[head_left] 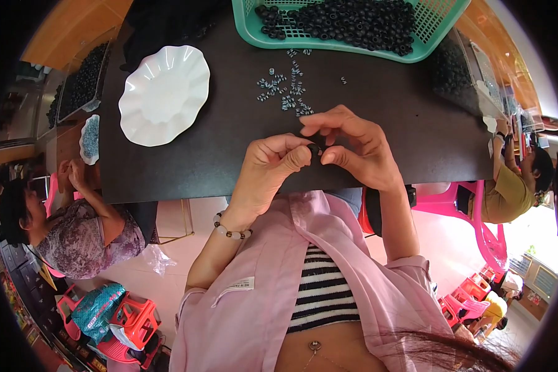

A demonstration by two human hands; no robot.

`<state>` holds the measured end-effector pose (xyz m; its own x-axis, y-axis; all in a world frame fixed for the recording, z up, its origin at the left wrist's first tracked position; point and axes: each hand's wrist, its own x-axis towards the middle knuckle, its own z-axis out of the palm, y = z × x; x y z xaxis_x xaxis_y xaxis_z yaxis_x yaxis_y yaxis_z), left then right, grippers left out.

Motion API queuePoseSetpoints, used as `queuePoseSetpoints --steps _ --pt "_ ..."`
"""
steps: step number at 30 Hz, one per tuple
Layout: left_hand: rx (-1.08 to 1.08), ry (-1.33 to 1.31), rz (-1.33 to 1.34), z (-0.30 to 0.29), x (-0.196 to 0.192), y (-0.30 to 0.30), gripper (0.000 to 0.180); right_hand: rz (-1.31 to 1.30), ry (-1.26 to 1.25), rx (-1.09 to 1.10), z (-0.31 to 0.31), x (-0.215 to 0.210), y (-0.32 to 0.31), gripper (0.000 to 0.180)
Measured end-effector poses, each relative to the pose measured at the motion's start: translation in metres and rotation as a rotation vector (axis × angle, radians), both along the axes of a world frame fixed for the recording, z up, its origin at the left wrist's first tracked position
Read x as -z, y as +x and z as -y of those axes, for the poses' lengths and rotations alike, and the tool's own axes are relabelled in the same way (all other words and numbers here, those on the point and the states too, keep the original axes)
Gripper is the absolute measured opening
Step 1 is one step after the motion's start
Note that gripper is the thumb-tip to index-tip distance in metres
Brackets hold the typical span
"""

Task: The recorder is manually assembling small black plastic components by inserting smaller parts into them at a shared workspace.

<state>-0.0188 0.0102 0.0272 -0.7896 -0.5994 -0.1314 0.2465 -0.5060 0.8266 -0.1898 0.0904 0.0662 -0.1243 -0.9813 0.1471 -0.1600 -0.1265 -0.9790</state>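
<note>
Above the near edge of the dark table, my left hand [271, 168] is closed, with thumb and forefinger pinching a small black round plastic part [315, 149]. My right hand [363, 149] is close beside it. Its thumb and forefinger are apart and curve around the part, and I see nothing held between them. Small metal coil springs [296, 87] lie scattered on the table just beyond my hands. A green plastic basket [245, 31] at the far side holds many black round parts [353, 25] like those in my left hand.
An oval white plate [164, 96] with a wavy rim sits at the left of the dark table [229, 167]. Black cloth [161, 31] lies behind it. One person [87, 229] sits at the left and another [514, 180] at the right, near clear bins of black parts.
</note>
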Motion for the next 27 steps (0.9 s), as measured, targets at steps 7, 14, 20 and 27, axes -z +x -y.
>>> queuePoseSetpoints --steps 7,14,20,27 --pt "0.1 0.079 -0.045 0.005 0.0 0.004 0.029 -0.041 -0.158 -0.089 0.004 0.014 0.003 0.044" --pt "0.068 0.18 -0.05 -0.001 -0.008 0.004 0.029 -0.069 -0.257 0.096 0.001 0.02 0.017 0.044" --pt "0.071 0.153 -0.033 -0.003 -0.007 0.004 0.024 -0.119 -0.301 0.158 -0.001 0.026 0.022 0.041" --pt "0.055 0.139 -0.026 -0.009 -0.011 0.003 0.02 -0.105 -0.305 0.185 -0.004 0.025 0.026 0.038"
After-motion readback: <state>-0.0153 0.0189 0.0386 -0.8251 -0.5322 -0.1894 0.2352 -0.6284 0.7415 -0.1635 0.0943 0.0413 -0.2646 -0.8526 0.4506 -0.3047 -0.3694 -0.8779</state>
